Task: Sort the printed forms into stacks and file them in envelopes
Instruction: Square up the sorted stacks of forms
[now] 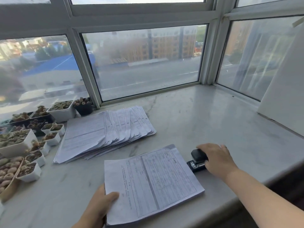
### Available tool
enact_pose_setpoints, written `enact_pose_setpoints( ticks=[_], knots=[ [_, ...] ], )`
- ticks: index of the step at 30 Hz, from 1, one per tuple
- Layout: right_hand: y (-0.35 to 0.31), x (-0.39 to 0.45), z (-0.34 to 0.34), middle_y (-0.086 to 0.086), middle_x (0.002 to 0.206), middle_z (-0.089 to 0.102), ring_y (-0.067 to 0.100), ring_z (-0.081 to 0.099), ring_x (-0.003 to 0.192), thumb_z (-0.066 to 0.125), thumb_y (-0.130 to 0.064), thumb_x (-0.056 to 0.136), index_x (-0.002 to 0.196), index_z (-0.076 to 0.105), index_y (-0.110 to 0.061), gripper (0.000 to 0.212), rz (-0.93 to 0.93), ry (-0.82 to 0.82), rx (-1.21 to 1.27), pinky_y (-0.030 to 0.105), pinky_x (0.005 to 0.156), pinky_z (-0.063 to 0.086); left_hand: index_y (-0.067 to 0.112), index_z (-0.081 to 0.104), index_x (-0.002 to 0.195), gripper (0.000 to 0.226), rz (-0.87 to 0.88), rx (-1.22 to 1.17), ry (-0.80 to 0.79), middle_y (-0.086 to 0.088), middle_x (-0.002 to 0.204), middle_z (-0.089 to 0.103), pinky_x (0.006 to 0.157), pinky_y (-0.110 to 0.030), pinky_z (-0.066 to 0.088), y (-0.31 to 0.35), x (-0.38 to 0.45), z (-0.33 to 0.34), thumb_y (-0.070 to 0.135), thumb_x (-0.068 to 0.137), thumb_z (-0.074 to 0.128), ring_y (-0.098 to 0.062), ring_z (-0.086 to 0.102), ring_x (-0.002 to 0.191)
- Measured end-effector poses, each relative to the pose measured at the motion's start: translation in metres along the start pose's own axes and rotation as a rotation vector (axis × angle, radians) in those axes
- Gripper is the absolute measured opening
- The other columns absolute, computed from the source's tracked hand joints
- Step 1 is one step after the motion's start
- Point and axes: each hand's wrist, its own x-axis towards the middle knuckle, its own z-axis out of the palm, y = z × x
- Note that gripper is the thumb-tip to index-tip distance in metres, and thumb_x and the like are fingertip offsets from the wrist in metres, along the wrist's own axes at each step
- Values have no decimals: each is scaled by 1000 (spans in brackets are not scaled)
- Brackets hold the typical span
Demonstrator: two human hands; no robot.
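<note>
A neat stack of printed forms (153, 183) lies near the front edge of the marble sill (213, 116). My left hand (100, 204) grips its near left corner, thumb on top. My right hand (217, 160) rests on a black stapler (198, 159) that sits just right of the stack's far corner, fingers wrapped over its top. A larger, fanned-out pile of forms (105, 134) lies further back to the left. No envelope is visible.
Several small white pots of succulents (24, 145) crowd the left side of the sill, with a black pot (83, 107) by the window frame. A white board (286, 89) leans at the right. Window glass bounds the back.
</note>
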Motion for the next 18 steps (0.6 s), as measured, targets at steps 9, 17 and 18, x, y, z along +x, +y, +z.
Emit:
enact_pose_setpoints(
  ticks=[9,17,18],
  knots=[
    [120,37,-24,-10,125,55,17,50,118,48,1,76,126,53,-38,64,196,79,-40,32,91,37,10,61,102,51,32,-56,-106,-11,87,74,71,-41,56,9,34,137,1,52,52,-30,70,81],
    [204,59,-30,3,132,57,31,54,110,47,13,75,125,62,-23,62,468,213,141,34,83,43,3,51,122,67,-51,-65,-163,-18,112,66,91,-52,51,13,63,252,6,56,53,-36,65,101],
    [205,60,-29,3,130,58,32,55,109,47,13,75,124,62,-22,62,467,213,137,34,82,43,3,51,122,67,-69,-49,-155,-18,112,66,90,-52,52,14,64,254,7,55,53,-36,65,101]
  ],
)
